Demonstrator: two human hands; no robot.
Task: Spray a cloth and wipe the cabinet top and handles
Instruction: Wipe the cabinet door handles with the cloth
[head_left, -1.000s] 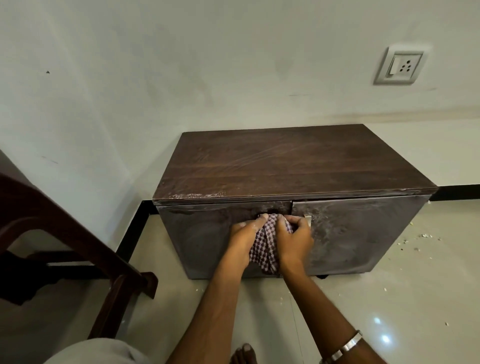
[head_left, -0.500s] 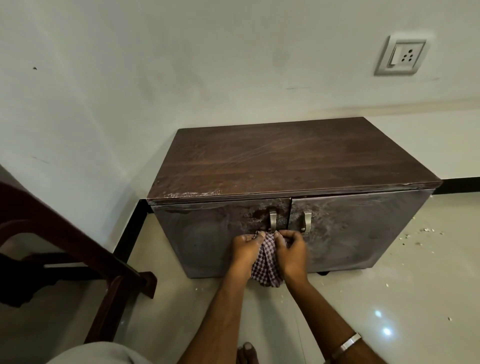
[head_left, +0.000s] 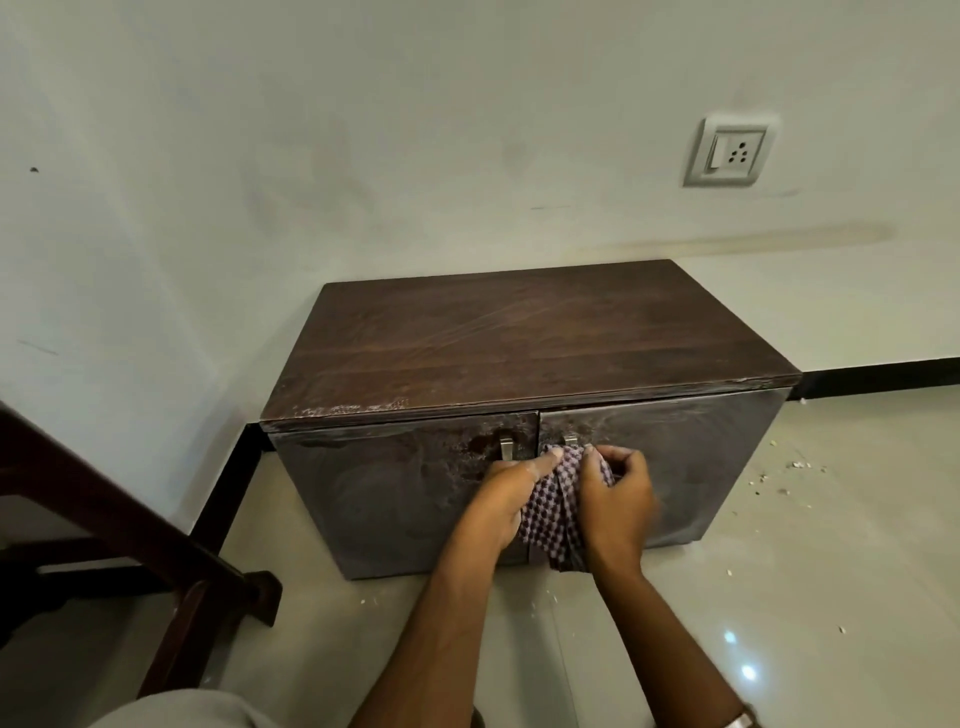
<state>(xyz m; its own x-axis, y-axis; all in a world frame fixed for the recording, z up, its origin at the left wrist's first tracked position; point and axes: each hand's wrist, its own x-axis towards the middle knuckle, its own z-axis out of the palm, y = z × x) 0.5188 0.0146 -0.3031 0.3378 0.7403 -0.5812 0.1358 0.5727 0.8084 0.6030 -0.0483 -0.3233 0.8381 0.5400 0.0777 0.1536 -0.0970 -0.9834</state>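
Note:
A low dark wooden cabinet (head_left: 530, 338) stands against the wall, its top streaked and its two doors smeared with dust. Both my hands grip a purple-and-white checked cloth (head_left: 553, 506) bunched against the door fronts. My left hand (head_left: 506, 493) holds the cloth's left side just under the left metal handle (head_left: 506, 448), which is bare. My right hand (head_left: 618, 488) holds the cloth over the right handle (head_left: 570, 440), of which only the top shows. No spray bottle is in view.
A dark wooden chair frame (head_left: 130, 525) stands at the left, close to the cabinet. A wall socket (head_left: 732, 153) sits above the cabinet at the right. White crumbs (head_left: 779, 480) lie on the glossy tiled floor to the right.
Both hands with the cloth slid down off the handles, then came back up and to the right. The cloth now covers the right handle and the left one is bare.

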